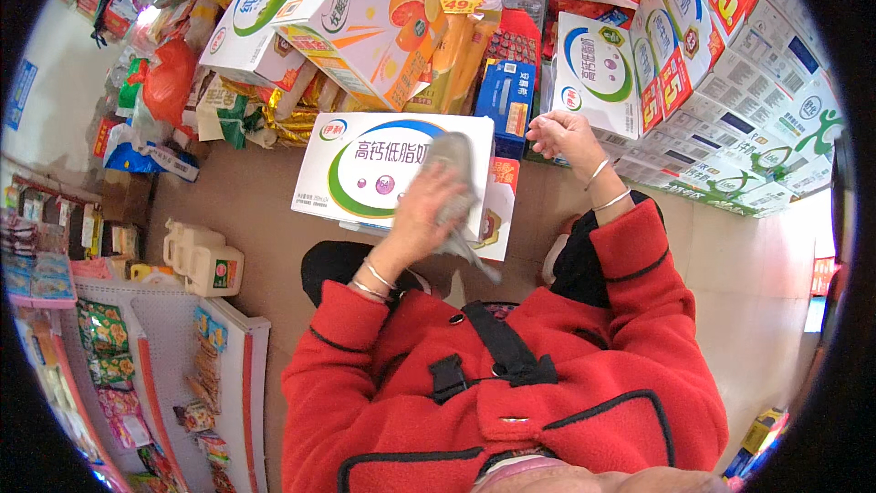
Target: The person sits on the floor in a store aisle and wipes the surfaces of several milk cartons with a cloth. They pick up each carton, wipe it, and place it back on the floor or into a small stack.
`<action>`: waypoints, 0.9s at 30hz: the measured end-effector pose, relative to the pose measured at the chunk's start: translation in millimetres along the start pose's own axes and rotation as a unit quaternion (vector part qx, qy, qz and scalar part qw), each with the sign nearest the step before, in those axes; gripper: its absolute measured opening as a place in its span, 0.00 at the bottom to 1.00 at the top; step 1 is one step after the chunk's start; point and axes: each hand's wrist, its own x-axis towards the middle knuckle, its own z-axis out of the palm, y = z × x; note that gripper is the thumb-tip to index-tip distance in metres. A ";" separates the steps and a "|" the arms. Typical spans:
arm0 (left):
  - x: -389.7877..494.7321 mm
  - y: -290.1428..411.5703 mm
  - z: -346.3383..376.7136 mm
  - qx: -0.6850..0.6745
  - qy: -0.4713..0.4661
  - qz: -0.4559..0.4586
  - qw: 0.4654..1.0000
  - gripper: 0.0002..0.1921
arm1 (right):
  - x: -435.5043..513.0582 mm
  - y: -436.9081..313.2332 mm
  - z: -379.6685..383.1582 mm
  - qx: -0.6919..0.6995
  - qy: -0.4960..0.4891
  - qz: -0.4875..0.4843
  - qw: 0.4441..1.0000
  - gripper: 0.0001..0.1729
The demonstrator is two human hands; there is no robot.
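My left hand (426, 213) presses a grey cloth (453, 178) against the top of a white milk carton box (363, 164), near its right end. The cloth's tail hangs over the box's near edge. Another white and red box (501, 209) shows beneath it on the right. My right hand (562, 140) is raised with its fingers curled, beside a blue box (504, 106) and left of an upright white milk box (597, 75). It seems to hold nothing, though its fingertips are partly hidden from view.
Stacked milk cartons (746, 109) stand at the right. Juice and milk boxes (369, 27) lie ahead among packaged goods. At the left are plastic jugs (205, 257) and a shelf (253, 356) with snack packets. My knees flank the box, over a tiled floor (725, 253).
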 end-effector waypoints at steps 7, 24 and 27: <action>9.5 41.4 -3.3 -0.166 0.018 -0.080 0.983 0.16 | 6.1 -5.2 -3.9 0.148 0.054 0.016 0.987 0.12; 88.9 -43.1 16.4 0.041 0.074 0.009 0.996 0.27 | -15.5 -23.7 3.3 0.053 0.044 -0.068 0.995 0.12; 103.8 -4.5 38.6 -0.032 -0.021 -0.012 0.999 0.23 | -10.9 -22.3 5.9 0.047 0.039 -0.057 0.997 0.12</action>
